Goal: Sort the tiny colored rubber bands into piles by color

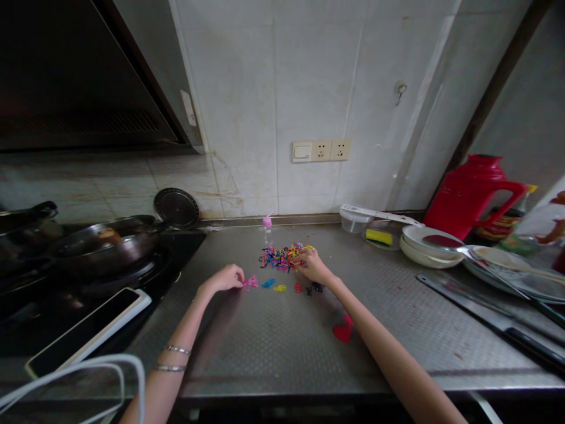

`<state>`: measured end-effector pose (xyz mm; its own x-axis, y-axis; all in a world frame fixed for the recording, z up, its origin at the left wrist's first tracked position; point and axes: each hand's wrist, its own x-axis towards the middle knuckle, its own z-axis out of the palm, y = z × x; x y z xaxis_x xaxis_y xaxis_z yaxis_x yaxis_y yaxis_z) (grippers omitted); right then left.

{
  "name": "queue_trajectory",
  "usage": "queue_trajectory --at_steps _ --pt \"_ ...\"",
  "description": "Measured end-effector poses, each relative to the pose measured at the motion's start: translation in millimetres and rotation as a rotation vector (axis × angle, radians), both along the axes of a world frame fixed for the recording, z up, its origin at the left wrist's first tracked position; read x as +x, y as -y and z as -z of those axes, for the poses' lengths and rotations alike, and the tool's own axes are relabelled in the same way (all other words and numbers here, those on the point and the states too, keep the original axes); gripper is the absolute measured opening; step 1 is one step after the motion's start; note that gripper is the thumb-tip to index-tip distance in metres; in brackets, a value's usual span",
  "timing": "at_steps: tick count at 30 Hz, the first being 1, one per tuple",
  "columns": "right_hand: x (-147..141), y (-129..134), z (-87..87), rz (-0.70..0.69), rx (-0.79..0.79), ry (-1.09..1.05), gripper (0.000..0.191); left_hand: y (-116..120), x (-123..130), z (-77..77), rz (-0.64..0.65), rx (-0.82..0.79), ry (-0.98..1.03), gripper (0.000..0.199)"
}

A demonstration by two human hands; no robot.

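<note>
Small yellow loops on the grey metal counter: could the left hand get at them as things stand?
Probably yes: the left hand is at small pink loops, and only these and low-lying small blue loops lie between it and the small yellow loops.
</note>
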<state>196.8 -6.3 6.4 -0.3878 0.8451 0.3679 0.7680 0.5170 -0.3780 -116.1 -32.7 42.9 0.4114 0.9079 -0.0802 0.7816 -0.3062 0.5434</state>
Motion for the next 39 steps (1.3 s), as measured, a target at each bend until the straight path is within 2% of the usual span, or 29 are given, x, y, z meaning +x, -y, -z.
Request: queue_trajectory --at_steps 5,12,17,23,32,39 --pt "-19 -3 -0.7 -0.106 0.001 0.105 0.024 -2 0 -8.3 -0.023 0.02 0.016 0.018" --pt "-39 -3 -6.6 -0.066 0.024 0.218 0.02 -16 9 -17.0 -0.005 0.046 0.006 0.024" --pt "-42 -4 -7.0 -0.073 0.036 0.257 0.017 -36 19 -6.7 -0.009 0.065 0.111 0.024" --pt "-40 -7 -3.3 -0.046 0.028 0.25 0.02 -58 35 15.4 -0.108 -0.042 0.305 0.029" --pt "-39 2 -0.6 -0.03 0.049 0.256 0.021 -64 55 28.4 -0.096 0.132 0.093 0.026" --pt "-43 5 -3.9 0.076 0.06 0.29 0.025 -56 64 22.8 -0.099 0.261 -0.088 0.016"
